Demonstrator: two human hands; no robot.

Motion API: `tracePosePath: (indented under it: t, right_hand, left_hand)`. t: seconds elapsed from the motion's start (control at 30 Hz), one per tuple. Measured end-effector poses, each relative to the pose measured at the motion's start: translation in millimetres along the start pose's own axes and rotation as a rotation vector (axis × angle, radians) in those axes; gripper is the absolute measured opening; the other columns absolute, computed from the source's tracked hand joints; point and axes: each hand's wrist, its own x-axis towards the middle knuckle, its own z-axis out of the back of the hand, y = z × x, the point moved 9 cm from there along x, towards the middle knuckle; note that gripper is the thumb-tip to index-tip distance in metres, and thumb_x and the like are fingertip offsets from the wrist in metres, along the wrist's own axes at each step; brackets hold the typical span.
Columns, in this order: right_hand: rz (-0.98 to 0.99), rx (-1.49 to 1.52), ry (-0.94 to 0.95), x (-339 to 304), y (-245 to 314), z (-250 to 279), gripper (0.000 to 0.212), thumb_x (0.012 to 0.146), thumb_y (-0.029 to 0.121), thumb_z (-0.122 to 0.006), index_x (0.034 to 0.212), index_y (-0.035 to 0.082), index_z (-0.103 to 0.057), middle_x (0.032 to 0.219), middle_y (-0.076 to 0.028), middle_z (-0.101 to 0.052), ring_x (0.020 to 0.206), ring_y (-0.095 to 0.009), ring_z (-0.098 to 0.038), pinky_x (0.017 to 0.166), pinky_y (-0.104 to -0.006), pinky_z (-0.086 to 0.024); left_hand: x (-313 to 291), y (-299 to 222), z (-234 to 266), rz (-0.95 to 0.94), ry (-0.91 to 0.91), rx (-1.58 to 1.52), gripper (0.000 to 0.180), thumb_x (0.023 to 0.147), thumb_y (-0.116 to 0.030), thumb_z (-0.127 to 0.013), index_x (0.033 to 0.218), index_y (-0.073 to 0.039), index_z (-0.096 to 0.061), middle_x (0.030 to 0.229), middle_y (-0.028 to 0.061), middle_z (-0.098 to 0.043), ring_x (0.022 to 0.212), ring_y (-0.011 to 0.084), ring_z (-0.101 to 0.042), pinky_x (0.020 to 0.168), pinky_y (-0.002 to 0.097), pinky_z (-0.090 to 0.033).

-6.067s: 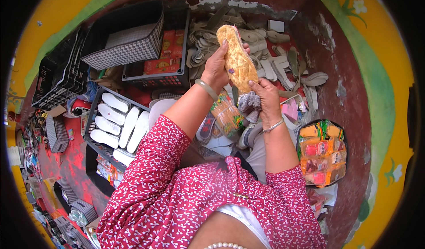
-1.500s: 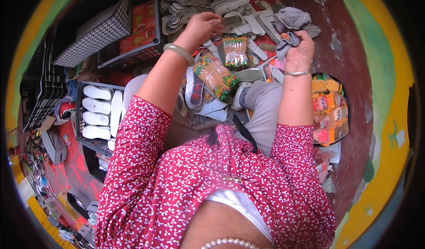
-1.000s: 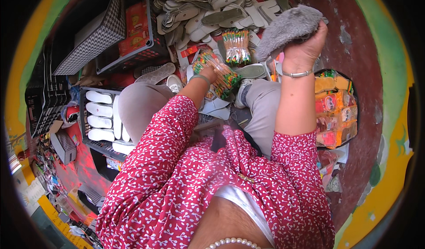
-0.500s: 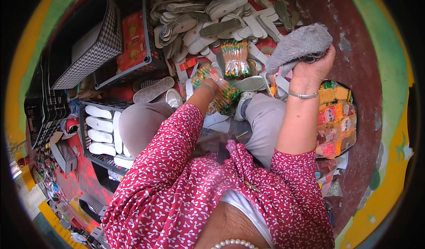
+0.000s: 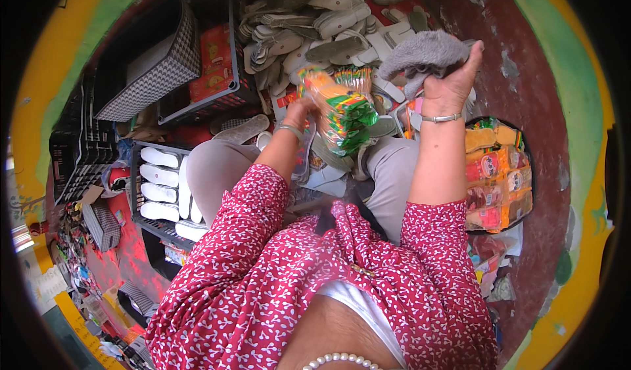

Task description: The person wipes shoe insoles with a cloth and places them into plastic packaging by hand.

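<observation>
My left hand (image 5: 300, 115) grips a clear plastic pack of thin items with green and orange ends (image 5: 342, 110), held up between my knees and smeared by motion. My right hand (image 5: 452, 82) is raised at the upper right, closed on a fluffy grey cloth (image 5: 426, 56) that droops to the left. Another bundle with green and orange ends (image 5: 355, 77) lies on the floor behind the held pack, partly hidden by it. Soles and pale sheets (image 5: 325, 178) lie below the left hand.
A heap of pale shoe soles (image 5: 338, 22) spreads at the far side. To the left stand a crate of white insoles (image 5: 135, 202), a houndstooth box (image 5: 150, 68) and a black crate (image 5: 197, 100). Orange and yellow packets (image 5: 499, 179) fill a container at right.
My left hand has lifted the pack off the floor items and tilted it. The grey cloth in my right hand has shifted slightly left and hangs in a different fold.
</observation>
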Motion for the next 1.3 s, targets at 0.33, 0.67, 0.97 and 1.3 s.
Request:
tracePosePath:
  t: [0.33,0.67,0.97,1.3]
  right_hand:
    - [-0.133,-0.213,0.607,-29,-31,-53,0.023,0.081,0.011,-0.068,0.101,0.003,-0.061,0.086,-0.009,-0.065,0.071,-0.014,-0.06,0.064,-0.0234,-0.048]
    - [-0.309,-0.6,0.737,-84,-106,-76,0.056,0.081,0.042,-0.07,0.115,0.0,-0.058,0.094,-0.004,-0.064,0.083,-0.007,-0.054,0.076,-0.0236,-0.042]
    - [-0.142,-1.145,0.839,-67,-119,-60,0.064,0.075,0.031,-0.077,0.123,-0.003,-0.053,0.094,-0.011,-0.064,0.085,-0.013,-0.059,0.074,-0.0261,-0.048]
    - [0.65,-1.3,0.96,-101,-89,-101,0.034,0.074,0.014,-0.073,0.106,0.006,-0.066,0.093,-0.008,-0.065,0.083,-0.019,-0.063,0.072,-0.028,-0.05]
  left_hand:
    - [-132,-289,-48,-0.384,0.617,-0.755,0.013,0.077,-0.007,-0.061,0.086,-0.003,-0.053,0.093,0.0181,-0.065,0.092,0.031,-0.065,0.082,0.0477,-0.053]
    - [-120,-271,-2,-0.493,0.352,-0.53,0.009,0.088,-0.009,-0.058,0.082,-0.005,-0.054,0.082,0.0105,-0.065,0.076,0.0211,-0.066,0.068,0.0328,-0.056]
    - [-130,-267,-29,-0.572,-0.065,0.437,0.009,0.079,-0.004,-0.067,0.077,0.0,-0.059,0.068,-0.0017,-0.056,0.066,0.0039,-0.048,0.058,0.0205,-0.04]
    - [-162,-289,-42,-0.895,-0.24,0.788,0.016,0.073,-0.014,-0.071,0.075,-0.003,-0.06,0.067,0.0101,-0.06,0.057,0.0216,-0.058,0.053,0.0319,-0.044]
